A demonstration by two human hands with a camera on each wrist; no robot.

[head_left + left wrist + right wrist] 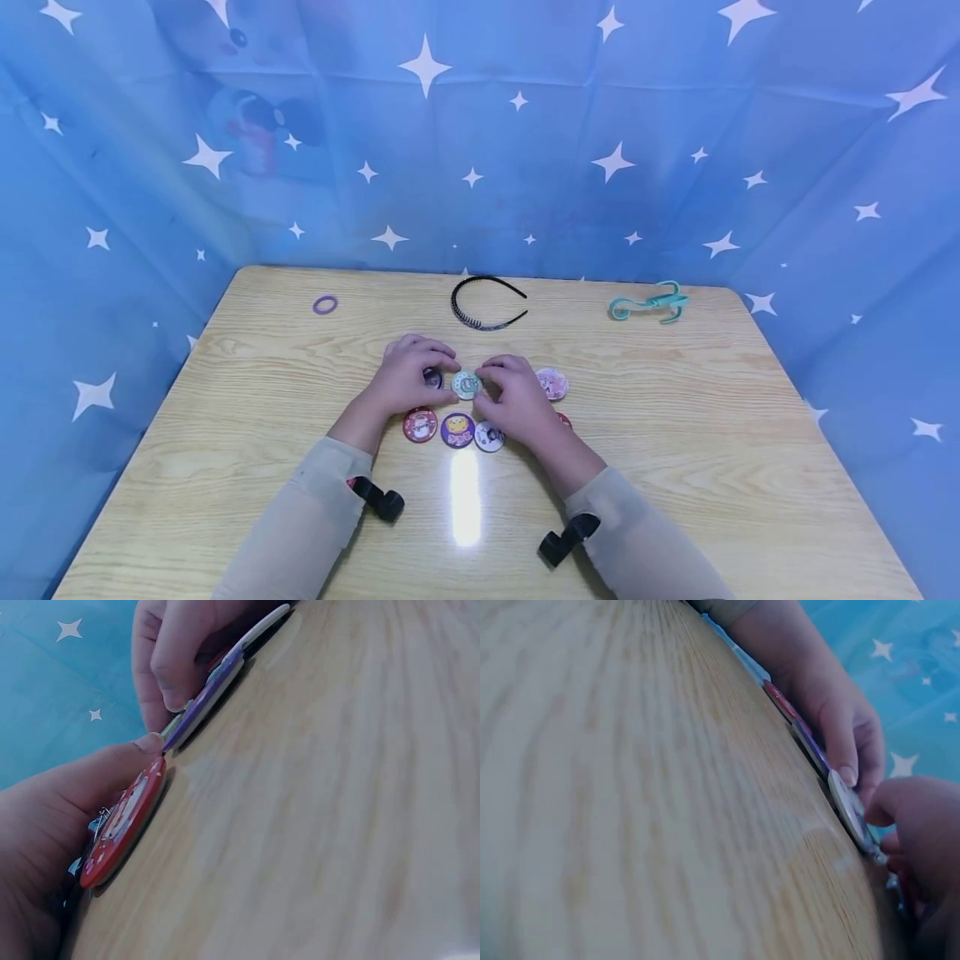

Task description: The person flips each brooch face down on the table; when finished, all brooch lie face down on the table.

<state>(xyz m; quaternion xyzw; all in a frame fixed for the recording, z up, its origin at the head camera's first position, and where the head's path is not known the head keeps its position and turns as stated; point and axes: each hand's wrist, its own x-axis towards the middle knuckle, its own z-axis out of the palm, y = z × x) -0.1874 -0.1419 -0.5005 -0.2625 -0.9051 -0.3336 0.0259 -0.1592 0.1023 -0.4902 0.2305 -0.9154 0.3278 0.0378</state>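
A round pale-green button badge [466,385] lies between the two hands in the head view. My left hand [412,377] has its thumb and forefinger on the badge's left edge, curled over a dark badge [433,378]. My right hand [517,398] holds the right edge with thumb and forefinger. Just in front are a red badge [420,425], a purple badge [457,430] and a white badge [490,437]. The left wrist view shows the red badge [126,821] close by the left thumb. A pink scalloped badge [552,384] and another red badge [565,420] are partly hidden by the right hand.
A black headband [468,319] lies toward the back of the wooden table [720,467]. A purple ring-shaped band [325,305] is at the back left, and a teal claw-like clip [651,303] at the back right. Blue star-printed cloth [480,133] hangs behind.
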